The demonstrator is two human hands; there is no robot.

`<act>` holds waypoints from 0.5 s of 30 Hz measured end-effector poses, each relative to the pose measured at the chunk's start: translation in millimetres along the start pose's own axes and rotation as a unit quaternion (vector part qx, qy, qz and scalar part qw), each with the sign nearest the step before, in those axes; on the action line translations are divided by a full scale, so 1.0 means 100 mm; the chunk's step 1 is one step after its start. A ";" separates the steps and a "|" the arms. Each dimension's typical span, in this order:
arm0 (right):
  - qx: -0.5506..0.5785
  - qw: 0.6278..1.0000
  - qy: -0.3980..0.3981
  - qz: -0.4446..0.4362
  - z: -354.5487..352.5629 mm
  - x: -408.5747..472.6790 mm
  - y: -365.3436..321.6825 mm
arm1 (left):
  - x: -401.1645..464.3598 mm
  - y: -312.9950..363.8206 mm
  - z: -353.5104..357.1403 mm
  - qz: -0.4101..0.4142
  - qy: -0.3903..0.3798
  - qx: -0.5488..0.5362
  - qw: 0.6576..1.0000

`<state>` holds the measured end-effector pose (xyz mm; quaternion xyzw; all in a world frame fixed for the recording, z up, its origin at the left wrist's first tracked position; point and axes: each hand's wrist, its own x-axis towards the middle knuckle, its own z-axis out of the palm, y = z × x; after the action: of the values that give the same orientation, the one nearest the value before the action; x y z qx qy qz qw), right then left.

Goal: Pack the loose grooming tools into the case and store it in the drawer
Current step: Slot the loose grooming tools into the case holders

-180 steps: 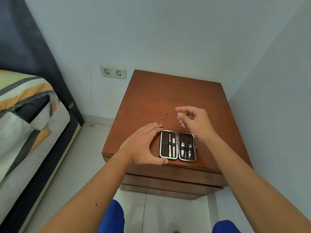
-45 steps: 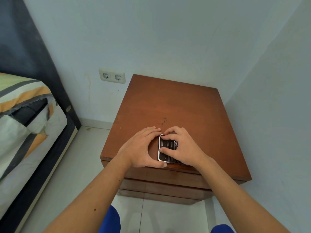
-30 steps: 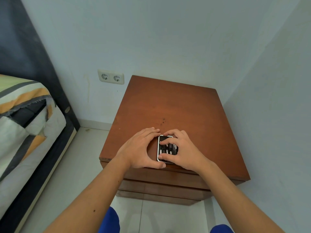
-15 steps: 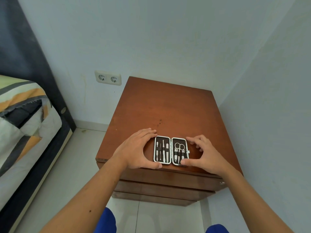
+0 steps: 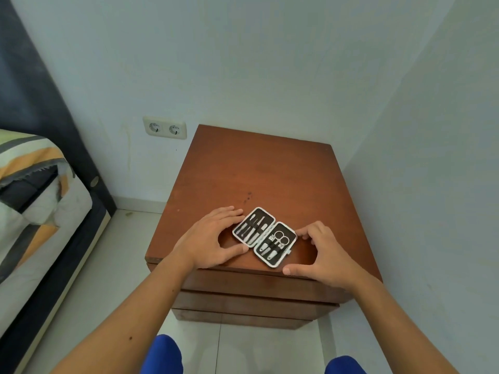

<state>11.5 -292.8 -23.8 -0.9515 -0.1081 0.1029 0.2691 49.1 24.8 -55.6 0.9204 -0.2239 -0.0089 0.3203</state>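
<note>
Wooden nightstand (image 5: 259, 168) bears the open case (image 5: 264, 236) (no readable writing), both hands spread, flanking it, gripping nothing.

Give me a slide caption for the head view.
Both hands frame the open grooming case on the nightstand.

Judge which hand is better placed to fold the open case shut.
Probably the right hand: its fingers and thumb bracket the case's free right half, while the left hand braces the left half flat on the nightstand.
</note>
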 end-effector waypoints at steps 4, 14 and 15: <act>0.020 0.994 0.105 -0.017 0.25 -0.20 -0.02 | 0.03 -0.05 0.02 -0.007 0.017 -0.024 1.000; 0.071 0.967 0.243 -0.010 0.72 -0.41 -0.26 | 0.08 -0.10 0.04 -0.014 0.031 -0.035 0.999; 0.073 0.967 0.243 -0.010 0.73 -0.41 -0.27 | 0.08 -0.10 0.04 -0.014 0.028 -0.034 0.999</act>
<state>-50.5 -245.8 -64.7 -0.9246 -0.0407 -0.1267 0.3569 59.3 26.3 -63.2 0.9119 -0.2015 0.0049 0.3576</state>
